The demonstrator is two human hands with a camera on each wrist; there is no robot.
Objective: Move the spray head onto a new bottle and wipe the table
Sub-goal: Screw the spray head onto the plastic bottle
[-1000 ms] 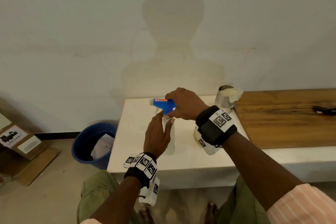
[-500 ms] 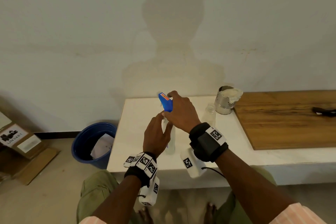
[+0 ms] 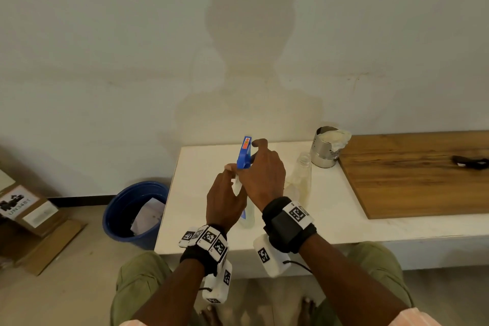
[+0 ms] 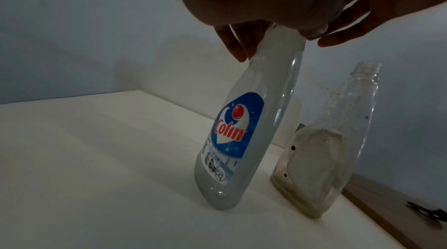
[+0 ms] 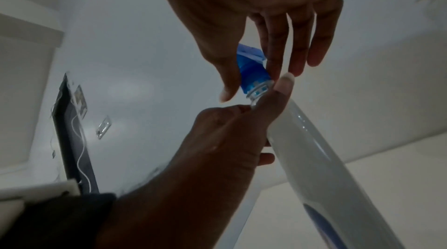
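Head view, left to right: the labelled bottle [image 3: 247, 216] is pinched at the neck by the left hand [image 3: 225, 201], its base on the white table [image 3: 206, 167]; the blue spray head [image 3: 244, 152] is gripped at its collar by the curled fingers of the right hand [image 3: 264, 174]. The collar is judged part-threaded (neck threads show below it), so it is best turned squarely while the neck is held firm. The bottle is smooth, milky plastic, waisted in shape. Just beside it stands the empty bottle [image 4: 338, 148], clear, uncapped and grimy inside.
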